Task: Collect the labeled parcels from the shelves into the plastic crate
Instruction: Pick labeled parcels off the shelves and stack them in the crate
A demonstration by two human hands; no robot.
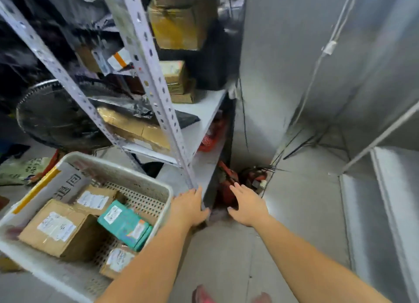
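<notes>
**A:** Start at the left. What's there?

**B:** A black fan behind the racking, and below it the plastic crate, white and perforated, at lower left.

**A:** How full is it?

**B:** Partly. It holds a large labeled carton, a smaller cardboard parcel, a teal box and a small parcel near the front wall. A grey flat pack with yellow tape leans at the back. There looks to be room for more.

**A:** And the shelves?

**B:** Above and just right of the crate, the slotted upright crosses the view. Behind it there are a taped brown carton on a lower shelf, stacked small cartons one level up, and a big carton higher again. So collecting is under way, not finished, I'd say.

**A:** The hands?

**B:** Both carry nothing. The left hand lies flat, fingers straight, at the crate's right corner by the foot of the upright. I can't tell if it touches either. The right hand is spread, fingers loose, a little apart from the left hand.

**A:** Beyond it?

**B:** Some red equipment in the floor corner, too blurred to name, then the metal wall.
</notes>
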